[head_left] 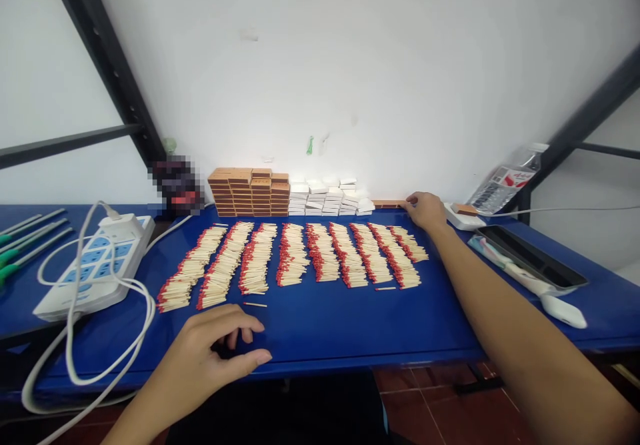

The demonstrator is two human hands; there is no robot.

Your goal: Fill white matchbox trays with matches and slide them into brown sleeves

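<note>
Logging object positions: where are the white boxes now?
In the head view, the white boxes stand mid-picture by the wall, between the brown stack on the left and the low brown row on the right, behind the matches.

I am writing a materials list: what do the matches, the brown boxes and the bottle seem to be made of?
Matches: probably wood, pale and matt, slim straight sticks with red heads.
Brown boxes: likely thin cardboard, mostly matt, judging by flat faces and straight edges.
Bottle: apparently clear, shiny plastic; it is see-through with bright highlights.
</note>
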